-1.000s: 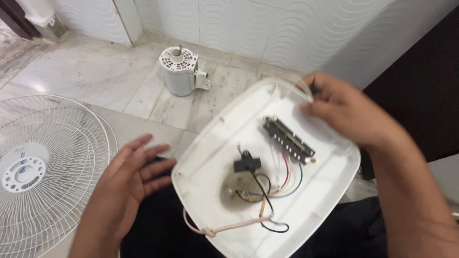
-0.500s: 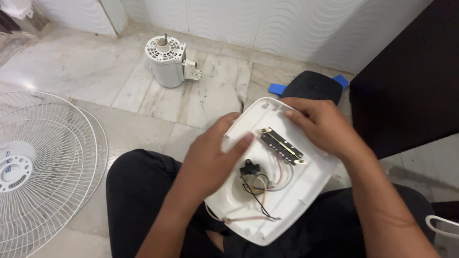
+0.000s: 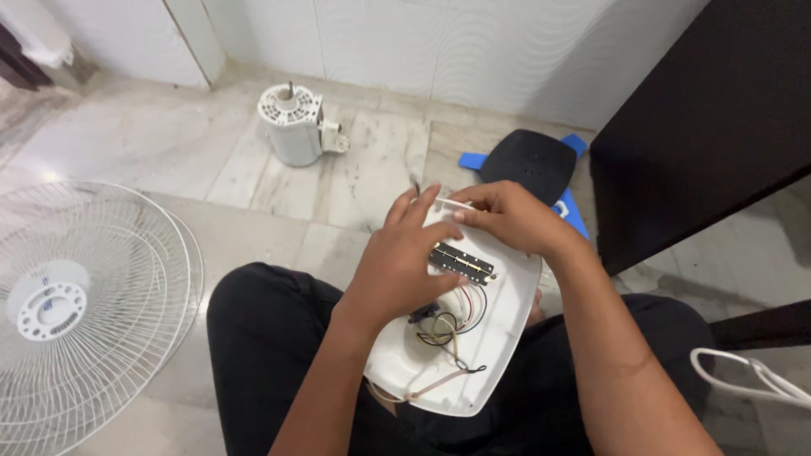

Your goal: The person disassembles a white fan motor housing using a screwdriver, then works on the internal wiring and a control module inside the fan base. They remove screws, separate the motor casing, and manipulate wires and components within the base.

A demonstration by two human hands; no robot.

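Observation:
A white plastic fan housing cover (image 3: 494,338) rests open-side up on my lap, with a dark switch strip (image 3: 460,262) and several coloured wires (image 3: 452,325) inside it. My left hand (image 3: 401,266) lies over the cover's left side, fingers stretched toward its far rim. My right hand (image 3: 507,218) grips the far rim, fingertips just above the switch strip. Both hands are on the cover.
A white fan motor (image 3: 293,127) stands on the marble floor ahead. A white wire fan grille (image 3: 76,312) lies at the left. A black and blue fan base (image 3: 528,169) sits beyond my hands. Dark furniture (image 3: 710,127) rises at the right, with a white cord (image 3: 752,376) near my right knee.
My left hand came from the floor side onto the cover. The cover has been drawn closer onto my lap, and the view shifted right, revealing the black and blue base.

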